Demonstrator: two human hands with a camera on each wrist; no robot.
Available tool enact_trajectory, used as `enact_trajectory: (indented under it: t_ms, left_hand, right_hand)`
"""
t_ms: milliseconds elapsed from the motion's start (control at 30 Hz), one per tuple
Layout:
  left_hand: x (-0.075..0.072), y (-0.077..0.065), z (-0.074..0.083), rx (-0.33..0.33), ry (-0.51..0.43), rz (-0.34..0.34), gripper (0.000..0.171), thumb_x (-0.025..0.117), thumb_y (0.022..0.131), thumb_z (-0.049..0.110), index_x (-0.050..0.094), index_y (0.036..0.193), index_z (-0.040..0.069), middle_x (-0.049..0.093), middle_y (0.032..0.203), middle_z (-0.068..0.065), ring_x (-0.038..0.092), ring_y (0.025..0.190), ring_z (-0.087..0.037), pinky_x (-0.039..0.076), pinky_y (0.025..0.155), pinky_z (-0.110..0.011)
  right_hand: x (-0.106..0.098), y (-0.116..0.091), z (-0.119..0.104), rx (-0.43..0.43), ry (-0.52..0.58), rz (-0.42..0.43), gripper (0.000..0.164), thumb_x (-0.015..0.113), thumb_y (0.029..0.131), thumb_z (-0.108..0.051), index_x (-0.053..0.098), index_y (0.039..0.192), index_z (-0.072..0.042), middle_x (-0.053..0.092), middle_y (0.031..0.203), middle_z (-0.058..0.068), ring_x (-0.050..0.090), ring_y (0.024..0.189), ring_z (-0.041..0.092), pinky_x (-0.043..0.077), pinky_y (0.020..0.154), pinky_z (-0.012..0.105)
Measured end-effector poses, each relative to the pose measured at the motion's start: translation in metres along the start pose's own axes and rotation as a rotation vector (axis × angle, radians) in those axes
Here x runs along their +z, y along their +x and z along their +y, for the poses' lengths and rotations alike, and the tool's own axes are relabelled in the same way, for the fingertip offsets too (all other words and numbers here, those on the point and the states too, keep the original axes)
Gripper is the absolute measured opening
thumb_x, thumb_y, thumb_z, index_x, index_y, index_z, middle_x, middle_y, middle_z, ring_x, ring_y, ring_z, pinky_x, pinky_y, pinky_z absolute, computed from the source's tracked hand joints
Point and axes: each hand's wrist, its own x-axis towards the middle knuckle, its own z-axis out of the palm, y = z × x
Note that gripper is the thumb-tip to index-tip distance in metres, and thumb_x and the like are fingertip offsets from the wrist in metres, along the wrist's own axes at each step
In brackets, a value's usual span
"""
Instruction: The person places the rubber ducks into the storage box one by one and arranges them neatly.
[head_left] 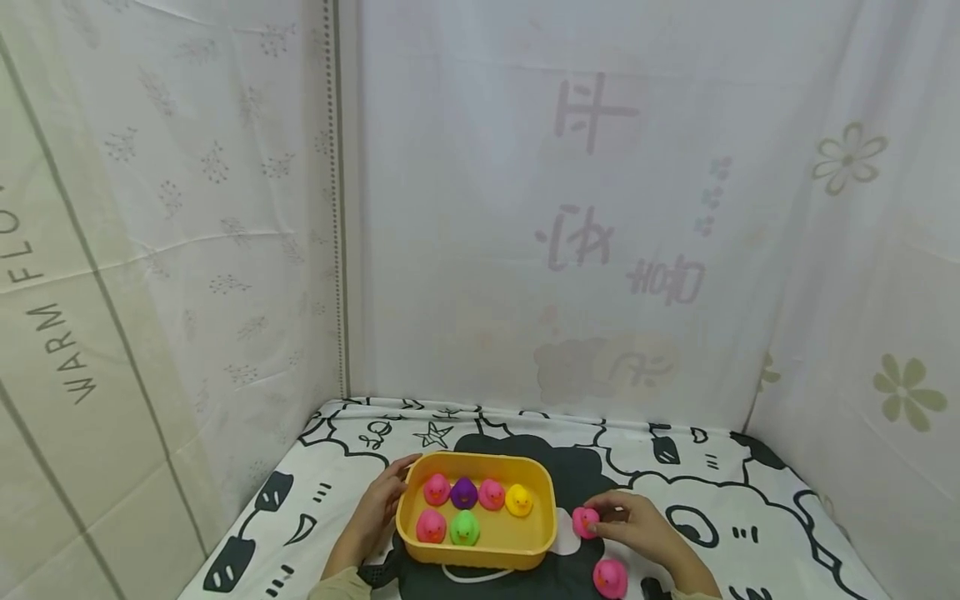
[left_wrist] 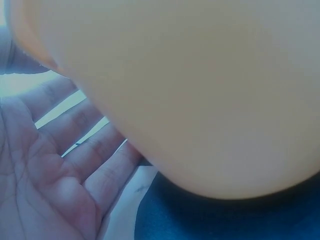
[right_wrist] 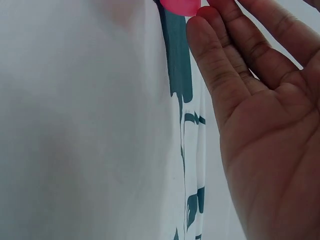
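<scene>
At the left end of a yellow tray [head_left: 480, 554], my left hand [head_left: 378, 504] grips the rim near the back corner. The left wrist view shows its fingers [left_wrist: 100, 150] running behind the tray wall, tips hidden. My right hand [head_left: 633, 525] pinches a pink rubber duck [head_left: 585, 522] just right of the tray. Only a bit of that duck shows in the right wrist view, at the fingertips. Inside the tray sit three pink ducks, one being the front pink duck [head_left: 431, 527], with a purple duck [head_left: 463, 493], a yellow duck [head_left: 519, 501] and a green duck [head_left: 465, 528].
Another pink duck [head_left: 611, 578] lies on the cloth at front right, below my right hand. A black-and-white patterned cloth [head_left: 720, 533] covers the table. Pale curtains [head_left: 480, 208] enclose it at the back and both sides. A white loop [head_left: 476, 575] shows at the tray's front.
</scene>
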Motion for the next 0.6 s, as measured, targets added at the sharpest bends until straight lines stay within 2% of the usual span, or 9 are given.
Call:
enact_trajectory:
  t_ms: [233, 400, 600]
  left_hand:
    - [-0.0001, 0.0021, -0.0001, 0.007, 0.001, 0.009, 0.057, 0.047, 0.092, 0.013, 0.046, 0.149, 0.010, 0.044, 0.152, -0.020, 0.052, 0.131, -0.034, 0.046, 0.106, -0.044]
    - [0.0008, 0.0006, 0.0001, 0.001, -0.009, 0.010, 0.057, 0.046, 0.092, 0.013, 0.046, 0.149, 0.009, 0.043, 0.152, -0.020, 0.051, 0.132, -0.035, 0.046, 0.106, -0.045]
    - [-0.0001, -0.0007, -0.0006, -0.001, -0.010, -0.005, 0.057, 0.046, 0.093, 0.014, 0.045, 0.150, 0.009, 0.042, 0.153, -0.020, 0.049, 0.134, -0.036, 0.045, 0.107, -0.045]
  right_hand:
    - [0.0004, 0.0006, 0.0005, -0.026, 0.015, -0.002, 0.030, 0.076, 0.089, -0.027, 0.072, 0.114, -0.012, 0.072, 0.109, 0.001, 0.066, 0.096, 0.015, 0.055, 0.085, 0.022]
    - [0.0025, 0.0015, 0.0044, -0.027, 0.008, -0.034, 0.028, 0.076, 0.089, -0.028, 0.073, 0.114, -0.015, 0.071, 0.108, 0.000, 0.066, 0.096, 0.014, 0.054, 0.084, 0.019]
    - [0.0054, 0.0008, 0.0056, -0.032, 0.016, -0.033, 0.030, 0.077, 0.087, -0.027, 0.073, 0.114, -0.014, 0.072, 0.108, 0.001, 0.067, 0.096, 0.014, 0.053, 0.084, 0.019]
